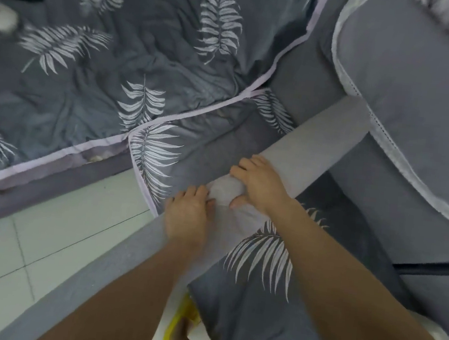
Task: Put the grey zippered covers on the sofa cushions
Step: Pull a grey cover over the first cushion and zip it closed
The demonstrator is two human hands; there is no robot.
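The cushion [316, 138] was held on edge, slanting across the leaf-print quilt [103, 66] toward the sofa arm [423, 89]. Its upper edge was gripped by the right hand [260, 185], with the fingers curled over the top and the thumb tucked beneath. The grey cover [224, 195] was bunched between the hands, just beside the right thumb, and was pinched by the curled fingers of the left hand [187, 216]. A tiled floor [43, 227] was seen at lower left.
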